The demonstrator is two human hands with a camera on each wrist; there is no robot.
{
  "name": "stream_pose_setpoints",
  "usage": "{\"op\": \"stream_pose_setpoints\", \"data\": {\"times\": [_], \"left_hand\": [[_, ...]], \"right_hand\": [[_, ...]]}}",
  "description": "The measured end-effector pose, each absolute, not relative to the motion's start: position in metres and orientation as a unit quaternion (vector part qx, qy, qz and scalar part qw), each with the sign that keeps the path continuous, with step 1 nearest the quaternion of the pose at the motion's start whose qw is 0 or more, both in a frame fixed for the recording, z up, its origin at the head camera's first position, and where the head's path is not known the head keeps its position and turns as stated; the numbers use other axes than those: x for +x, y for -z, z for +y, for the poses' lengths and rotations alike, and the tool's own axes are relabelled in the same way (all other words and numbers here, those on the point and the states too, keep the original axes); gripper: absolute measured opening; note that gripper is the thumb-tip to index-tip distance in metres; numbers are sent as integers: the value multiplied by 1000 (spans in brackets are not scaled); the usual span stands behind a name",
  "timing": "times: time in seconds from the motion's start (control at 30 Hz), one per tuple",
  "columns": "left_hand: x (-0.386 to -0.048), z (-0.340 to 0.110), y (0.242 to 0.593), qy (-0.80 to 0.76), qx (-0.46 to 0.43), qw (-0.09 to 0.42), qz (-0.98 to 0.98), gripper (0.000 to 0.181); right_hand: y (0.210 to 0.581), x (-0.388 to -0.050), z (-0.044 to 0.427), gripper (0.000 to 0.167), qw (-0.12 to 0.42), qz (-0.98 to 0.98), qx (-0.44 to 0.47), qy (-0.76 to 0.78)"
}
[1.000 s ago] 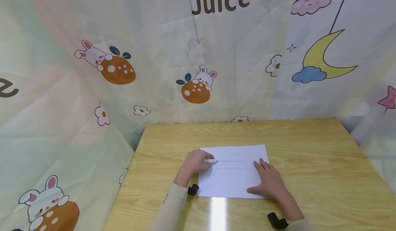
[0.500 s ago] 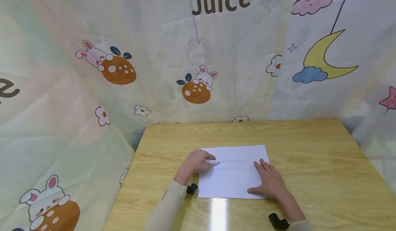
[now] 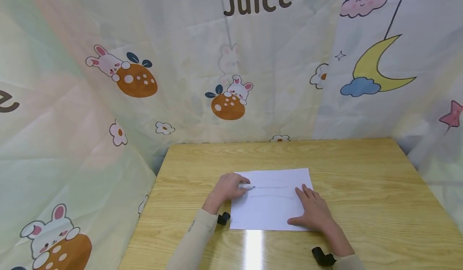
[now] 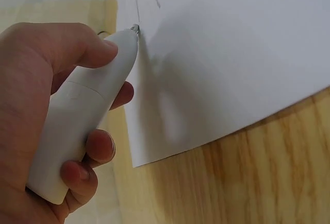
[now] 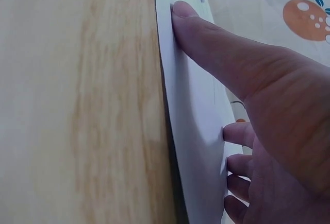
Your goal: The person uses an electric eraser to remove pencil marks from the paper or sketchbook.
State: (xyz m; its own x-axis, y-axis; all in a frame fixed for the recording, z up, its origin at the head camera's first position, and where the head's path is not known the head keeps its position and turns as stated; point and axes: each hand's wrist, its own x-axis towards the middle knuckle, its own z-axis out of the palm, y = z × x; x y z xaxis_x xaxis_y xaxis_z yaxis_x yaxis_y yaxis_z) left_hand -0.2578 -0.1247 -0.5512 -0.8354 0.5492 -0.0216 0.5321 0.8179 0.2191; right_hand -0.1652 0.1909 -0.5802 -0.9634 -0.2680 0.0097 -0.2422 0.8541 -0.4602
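Observation:
A sheet of white paper (image 3: 271, 213) lies on the wooden table, with a few thin faint lines (image 3: 271, 187) across its upper half. My left hand (image 3: 228, 186) is at the sheet's left side. It grips a thick white pen-shaped tool (image 4: 82, 100), thumb along the top and fingers curled round the body. The tool's small metal tip (image 4: 135, 28) is at the left end of a line; whether it touches the paper I cannot tell. On the sheet's right edge rests my right hand (image 3: 314, 210), fingers spread, thumb (image 5: 221, 44) on the paper.
The wooden table (image 3: 369, 189) extends on all sides of the sheet. Behind and to the left hangs a printed cloth (image 3: 181, 61) with rabbits, flowers and a moon. A black camera mount (image 3: 323, 257) juts from the right wrist, another (image 3: 224, 218) from the left.
My left forearm has swung slightly to the left, and the head view has shifted a little. Both hands stay at about the same spots on the sheet.

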Motion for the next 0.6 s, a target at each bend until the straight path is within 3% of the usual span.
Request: {"op": "stream_pose_setpoints", "data": {"times": [0.3, 0.6], "left_hand": [[-255, -116, 546, -92, 311, 37, 945, 25], [-254, -120, 550, -84, 282, 37, 955, 25]], "right_hand": [[577, -164, 192, 115, 32, 964, -130, 232], [579, -165, 192, 114, 33, 963, -132, 234]]}}
